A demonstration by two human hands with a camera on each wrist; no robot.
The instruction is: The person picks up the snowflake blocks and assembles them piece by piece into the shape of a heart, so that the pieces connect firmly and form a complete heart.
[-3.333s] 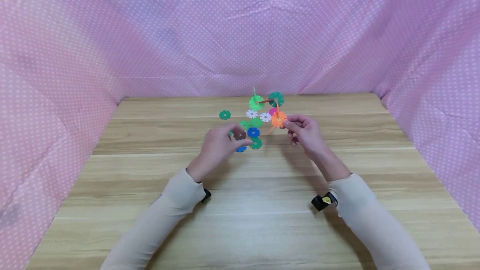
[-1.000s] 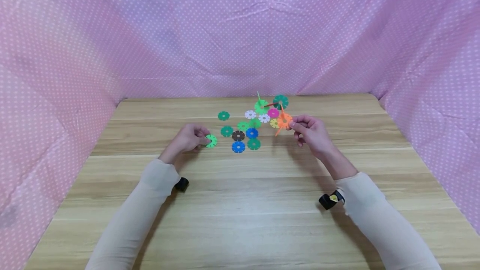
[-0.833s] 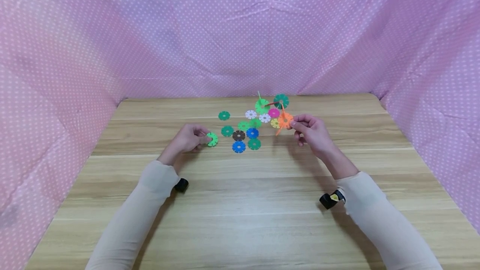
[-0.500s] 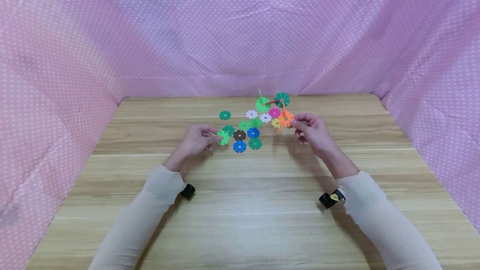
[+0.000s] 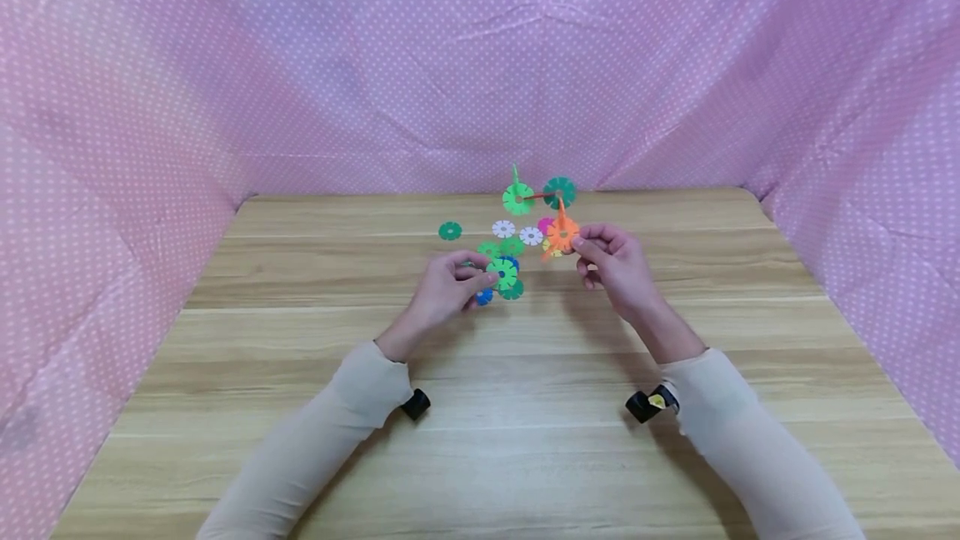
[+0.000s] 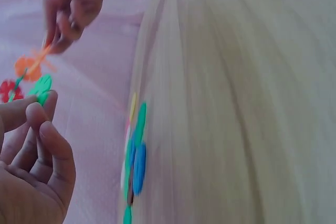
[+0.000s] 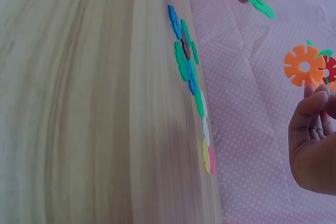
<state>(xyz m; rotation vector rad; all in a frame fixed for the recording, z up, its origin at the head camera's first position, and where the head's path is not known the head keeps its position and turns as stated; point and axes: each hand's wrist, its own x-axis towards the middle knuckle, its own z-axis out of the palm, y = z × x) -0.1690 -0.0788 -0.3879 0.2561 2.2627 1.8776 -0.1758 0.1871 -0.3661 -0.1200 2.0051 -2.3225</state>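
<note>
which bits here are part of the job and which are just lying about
In the job:
green disc, in the left hand
joined discs, in the right hand

Lying on the table, perhaps spares:
white discs
pink disc
yellow disc
blue discs
brown disc
loose green discs

Pink disc point(image 5: 544, 224) and yellow disc point(image 5: 547, 245) partly hidden behind the orange disc point(image 5: 556, 234) in the head view.

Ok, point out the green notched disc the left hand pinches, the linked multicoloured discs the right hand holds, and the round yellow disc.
Green notched disc point(image 5: 508, 271), head view: right of its hole.
Linked multicoloured discs point(image 7: 295, 66), right wrist view: leftmost orange part.
Round yellow disc point(image 7: 206, 156), right wrist view: middle.
</note>
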